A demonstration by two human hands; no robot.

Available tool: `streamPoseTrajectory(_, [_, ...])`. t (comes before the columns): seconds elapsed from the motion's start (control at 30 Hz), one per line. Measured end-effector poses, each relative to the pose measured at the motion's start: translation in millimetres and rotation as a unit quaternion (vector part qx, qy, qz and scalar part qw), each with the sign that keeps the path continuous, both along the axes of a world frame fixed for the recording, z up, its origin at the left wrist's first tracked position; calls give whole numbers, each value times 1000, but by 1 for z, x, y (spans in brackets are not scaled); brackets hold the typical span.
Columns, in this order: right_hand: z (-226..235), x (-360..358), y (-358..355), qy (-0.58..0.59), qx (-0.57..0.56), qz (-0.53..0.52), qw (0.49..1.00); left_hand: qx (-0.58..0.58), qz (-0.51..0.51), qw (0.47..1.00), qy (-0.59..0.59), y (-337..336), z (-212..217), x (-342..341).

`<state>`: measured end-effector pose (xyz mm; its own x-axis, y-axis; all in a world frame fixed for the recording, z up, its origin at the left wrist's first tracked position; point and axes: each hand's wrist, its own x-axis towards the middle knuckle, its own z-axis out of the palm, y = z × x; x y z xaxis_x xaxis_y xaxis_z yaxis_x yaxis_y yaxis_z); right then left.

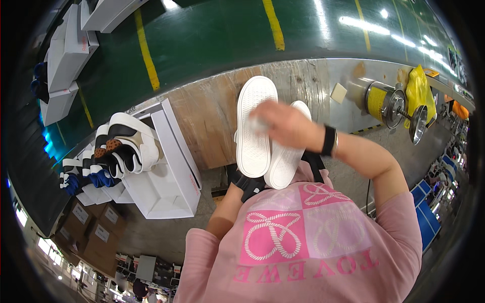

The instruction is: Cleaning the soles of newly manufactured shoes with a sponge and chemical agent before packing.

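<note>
A pair of white shoes is turned with the textured soles up: the left shoe [254,146] stands higher, and the right shoe [284,164] leans beside it. My right hand [290,123], smeared by motion, is over both soles with its fingers closed round a small whitish thing [258,125] pressed to the left sole. What that thing is, I cannot make out. From below, my left forearm [227,212] reaches up to the heels, with something black [247,186] at its wrist. The shoes hide my left hand and its fingers.
On the left, an open white shoebox [174,151] adjoins a row of black-and-white sandals [134,139]. The brown-covered bench [207,118] carries a pale square pad [338,93], a metal can [386,103] with a round dish, and a yellow bag [418,88]. Beyond runs a green surface [212,35].
</note>
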<state>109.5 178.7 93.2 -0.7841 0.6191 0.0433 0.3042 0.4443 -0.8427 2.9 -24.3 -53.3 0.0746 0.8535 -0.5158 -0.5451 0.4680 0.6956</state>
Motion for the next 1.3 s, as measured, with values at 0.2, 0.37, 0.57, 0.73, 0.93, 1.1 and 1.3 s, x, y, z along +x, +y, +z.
streamPoseTrajectory(0.2, [-12,9,16,-46,-6,-92,995,-46,6,997,-59,-13,-11,3])
streamPoseTrajectory(0.37, [31,20,-34,-19,-34,55,998,-30,-112,990,81,25,60,-20])
streamPoseTrajectory(0.57, [-26,30,40,-99,-39,-189,976,-103,-72,992,21,10,40,-20])
streamPoseTrajectory(0.73, [8,37,-3,-59,-41,-62,995,-76,-58,995,13,7,33,-16])
streamPoseTrajectory(0.93, [-26,20,47,-71,-80,-168,980,-59,-46,997,4,6,31,-19])
streamPoseTrajectory(1.1, [-37,-13,82,-136,-97,-138,976,-53,-26,998,18,12,26,-15])
streamPoseTrajectory(1.3, [9,-38,10,-22,0,65,998,-33,5,999,31,0,26,-19])
